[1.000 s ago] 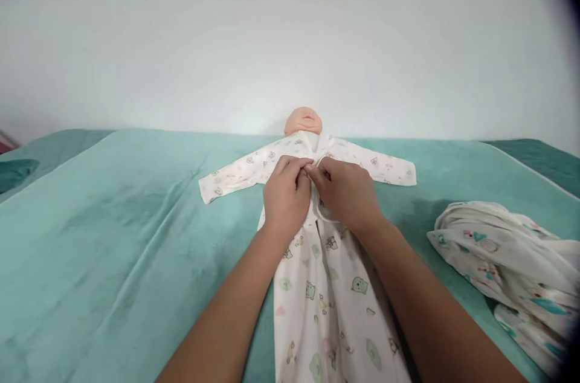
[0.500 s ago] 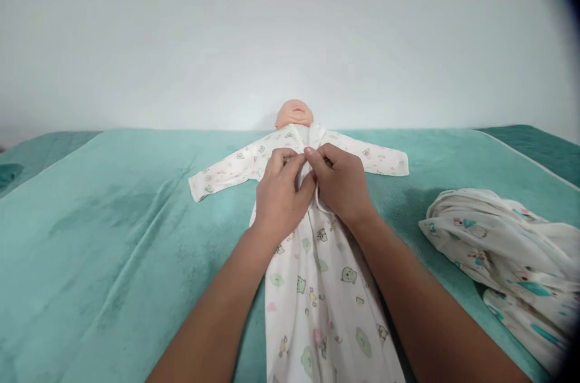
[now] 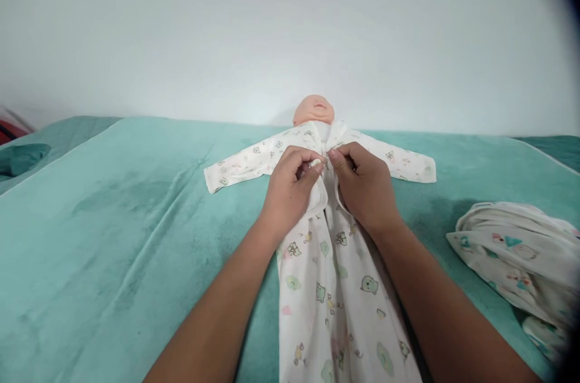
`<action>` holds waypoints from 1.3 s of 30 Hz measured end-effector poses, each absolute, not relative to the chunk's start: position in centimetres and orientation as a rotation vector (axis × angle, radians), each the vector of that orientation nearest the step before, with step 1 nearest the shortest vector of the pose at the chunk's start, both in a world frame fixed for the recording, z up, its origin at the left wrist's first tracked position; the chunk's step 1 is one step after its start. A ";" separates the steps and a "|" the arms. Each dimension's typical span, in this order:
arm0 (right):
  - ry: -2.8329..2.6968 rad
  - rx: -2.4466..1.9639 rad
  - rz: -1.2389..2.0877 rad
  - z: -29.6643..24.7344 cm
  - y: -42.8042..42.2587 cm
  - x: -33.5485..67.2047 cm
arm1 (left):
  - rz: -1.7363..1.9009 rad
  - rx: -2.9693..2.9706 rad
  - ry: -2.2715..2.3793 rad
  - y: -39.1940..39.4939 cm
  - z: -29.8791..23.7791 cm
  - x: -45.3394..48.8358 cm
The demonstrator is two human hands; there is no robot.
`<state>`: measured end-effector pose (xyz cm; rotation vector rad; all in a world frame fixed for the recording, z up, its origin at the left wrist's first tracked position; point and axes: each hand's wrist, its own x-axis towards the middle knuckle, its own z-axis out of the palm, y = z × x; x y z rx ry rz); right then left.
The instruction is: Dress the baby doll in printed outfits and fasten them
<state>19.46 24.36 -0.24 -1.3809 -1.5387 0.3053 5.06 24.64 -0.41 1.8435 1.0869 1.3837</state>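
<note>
A baby doll [image 3: 314,109] lies on its back, its head toward the wall. Its white long-sleeved baby top [image 3: 247,156] with small animal prints has both sleeves spread outward. White printed bottoms [image 3: 344,310] of the same pattern stretch from the chest toward me. My left hand [image 3: 292,183] is closed in a pinch on the left front edge of the top. Pinching the opposite front edge, my right hand [image 3: 362,180] sits close beside it at the chest. Between the two edges a narrow gap shows. Any fastener at the fingertips is too small to make out.
A teal blanket [image 3: 122,226] covers the surface, with a long crease on the left. Bunched white printed cloth [image 3: 521,256] lies at the right. A white wall [image 3: 226,32] rises behind the doll. Something red [image 3: 11,132] shows at the far left edge.
My hands have drawn slightly apart, and the front edges of the top now show a gap between them. The whole view has shifted, so the doll appears further right.
</note>
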 end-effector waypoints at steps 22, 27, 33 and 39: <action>-1.785 -1.627 0.043 -1.1 18.4 19.2 | 1.269 2.421 1.498 23.0 -1.7 6.0; -1.281 -1.449 0.478 -1.4 19.3 20.5 | 1.313 2.409 1.468 23.1 -1.6 5.8; -0.877 -1.327 0.495 -1.4 20.7 23.0 | 1.483 2.114 1.385 23.4 -1.4 5.3; -0.848 -1.774 0.316 -2.3 22.3 30.5 | 1.795 1.309 1.525 24.7 0.1 1.3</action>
